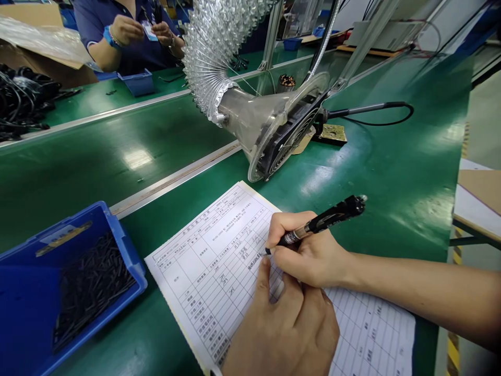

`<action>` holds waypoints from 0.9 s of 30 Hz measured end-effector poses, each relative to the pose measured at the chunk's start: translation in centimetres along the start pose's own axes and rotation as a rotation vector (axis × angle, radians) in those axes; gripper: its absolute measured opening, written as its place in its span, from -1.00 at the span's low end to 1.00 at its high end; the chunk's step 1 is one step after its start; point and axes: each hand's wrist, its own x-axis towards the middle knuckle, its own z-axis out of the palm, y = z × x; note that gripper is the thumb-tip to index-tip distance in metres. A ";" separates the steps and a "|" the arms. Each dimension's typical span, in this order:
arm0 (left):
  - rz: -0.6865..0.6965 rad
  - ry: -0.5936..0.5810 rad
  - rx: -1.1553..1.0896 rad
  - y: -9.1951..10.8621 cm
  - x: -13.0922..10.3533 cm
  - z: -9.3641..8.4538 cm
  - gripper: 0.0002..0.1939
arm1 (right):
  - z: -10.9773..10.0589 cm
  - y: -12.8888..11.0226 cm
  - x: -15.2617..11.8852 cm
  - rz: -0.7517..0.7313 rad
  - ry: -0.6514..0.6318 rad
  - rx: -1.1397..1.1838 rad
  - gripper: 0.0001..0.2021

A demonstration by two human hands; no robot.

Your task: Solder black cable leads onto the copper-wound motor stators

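Note:
A printed form (203, 256) with a ruled table and some handwritten entries lies aslant on the green bench. My right hand (313, 256) grips a black pen (324, 219), its tip down on a row near the form's middle. Below it, my left hand (289, 324) rests on the paper with the index finger stretched toward the pen tip. The left hand covers part of the lower rows, and its fingers overlap the underside of the right hand.
A blue bin (125, 256) of small black parts stands at left. Beyond the form are a fume hood with fan (250, 115), a silver duct (203, 57) and a soldering iron (364, 108). Across the bench, a co-worker (117, 31) handles something dark near a blue tray (139, 83).

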 end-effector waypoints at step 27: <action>0.020 0.016 0.010 0.1 -0.4 0.5 -0.55 | 0.0 -0.1 0.1 0.012 0.025 -0.018 -0.92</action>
